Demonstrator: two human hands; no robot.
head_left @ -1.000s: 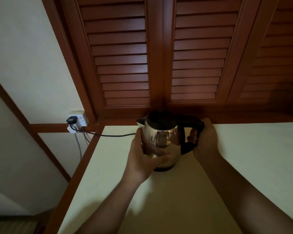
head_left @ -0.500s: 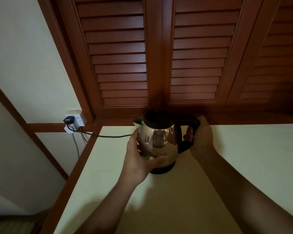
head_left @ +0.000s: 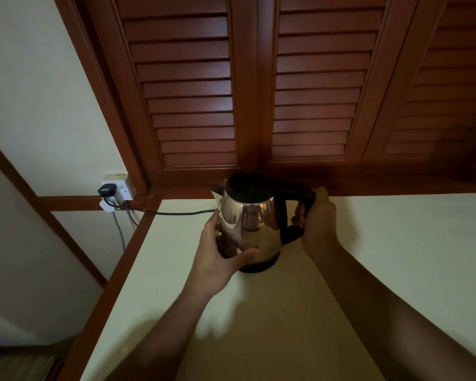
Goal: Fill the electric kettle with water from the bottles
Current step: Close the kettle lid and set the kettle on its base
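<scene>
A shiny steel electric kettle (head_left: 254,229) with a black lid and black handle stands upright on its dark base, near the back of the cream countertop (head_left: 396,270). My left hand (head_left: 217,259) wraps around the lower left side of the kettle's body, thumb across the front. Around the black handle on the right curls my right hand (head_left: 318,218). The spout points left. No bottle is in view.
A black power cord (head_left: 173,213) runs from the kettle's left side to a plug in a white wall socket (head_left: 117,189). Brown louvred shutters (head_left: 259,86) rise right behind the kettle. The counter's wooden left edge (head_left: 116,273) drops off to the floor.
The kettle and both hands have stayed nearly in place; the kettle looks shifted slightly left and toward the shutters. Both grips are unchanged.
</scene>
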